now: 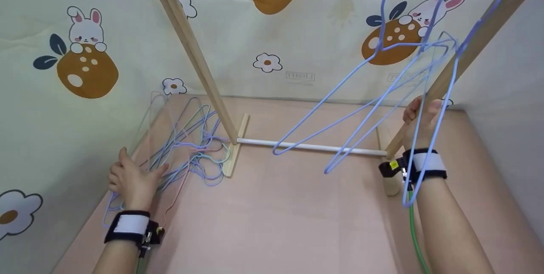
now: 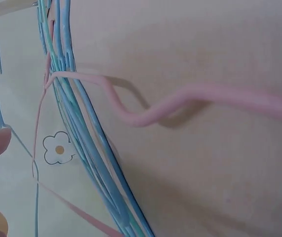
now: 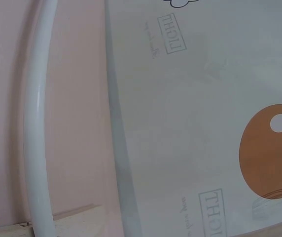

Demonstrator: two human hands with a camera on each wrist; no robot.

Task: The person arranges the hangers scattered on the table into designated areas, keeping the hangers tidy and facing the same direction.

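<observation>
Two hands over a pink table (image 1: 276,223): left (image 1: 131,178) relaxed on loose hangers (image 1: 187,142), right (image 1: 420,121) unclear.

1. A home-like corner, probably a child's room or a staged laundry nook.
2. A cartoon sheet (image 1: 63,108) printed with rabbits and flowers covers the wall.
3. A small wooden clothes rack (image 1: 199,61) stands on a pink surface (image 1: 276,214).
4. Wire hangers (image 1: 395,95) hang from its white rail; more hangers lie in a heap (image 1: 191,146).

Blue hangers (image 1: 365,108), pink floor (image 1: 289,214), bunny-print backdrop (image 1: 85,53).
</observation>
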